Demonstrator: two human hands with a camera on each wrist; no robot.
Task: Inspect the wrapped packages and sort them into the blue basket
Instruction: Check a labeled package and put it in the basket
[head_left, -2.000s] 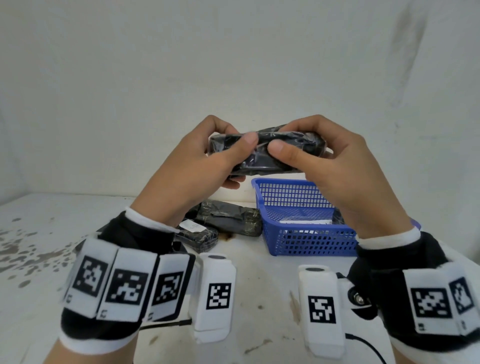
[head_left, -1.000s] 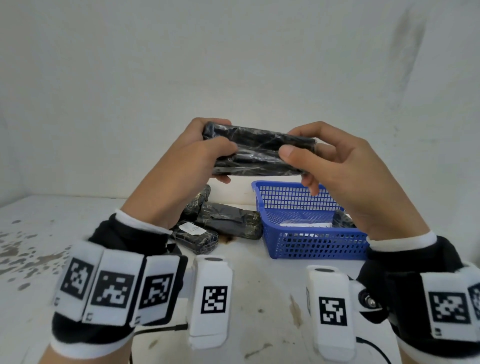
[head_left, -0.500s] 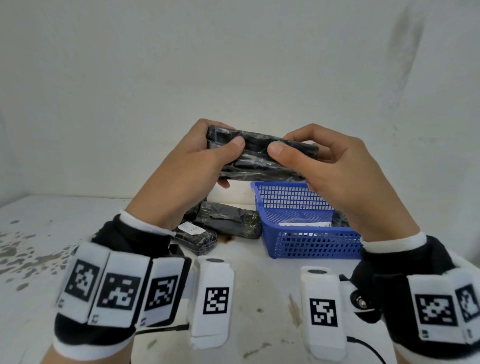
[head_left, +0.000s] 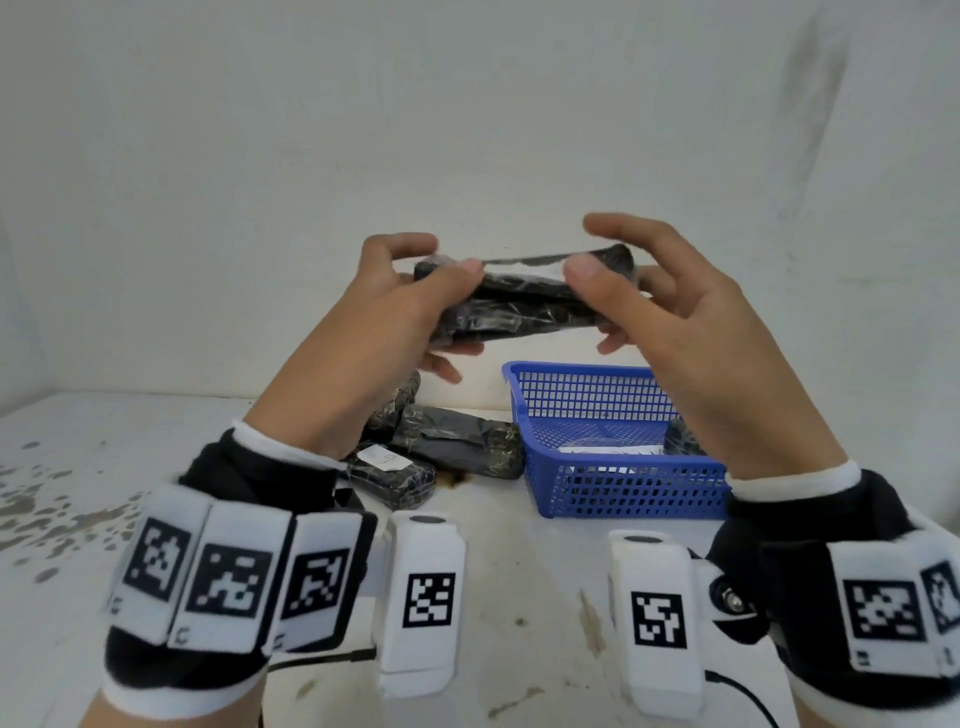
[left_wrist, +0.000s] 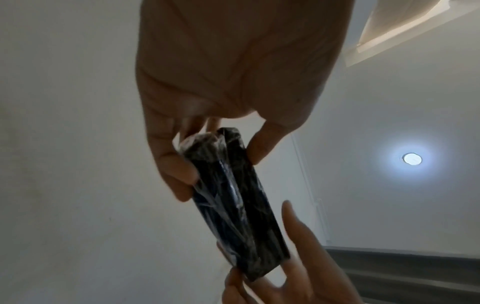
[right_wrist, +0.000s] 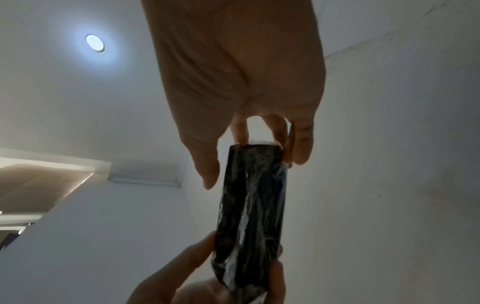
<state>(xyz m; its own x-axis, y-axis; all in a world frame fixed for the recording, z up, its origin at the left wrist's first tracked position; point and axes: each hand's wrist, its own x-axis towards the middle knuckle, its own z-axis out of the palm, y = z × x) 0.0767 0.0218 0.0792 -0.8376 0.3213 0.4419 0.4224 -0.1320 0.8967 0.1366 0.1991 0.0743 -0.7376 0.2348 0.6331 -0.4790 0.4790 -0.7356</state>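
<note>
The white tabletop, stained and speckled at its left side, runs back to a plain white wall. On it, right of centre, sits the blue basket, a mesh-walled tray with a white paper and at least one dark bundle inside; nothing on that paper can be read from here. Just left of the basket lies a pile of wrapped packages, dark bundles in clear film, the nearest touching the basket's corner. The front one carries a small white label, its print too small to make out.

Above the basket, clear of the tabletop, both hands hold one wrapped package roughly level, long side across. The left hand pinches its left end, thumb on the near face and fingers curled behind. The right hand pinches the right end between thumb and lower fingers, with the index finger lifted clear above it. The wrist views show crinkled film over a black block, with no writing visible.

Both wrists wear black bands with white square-code tags.
</note>
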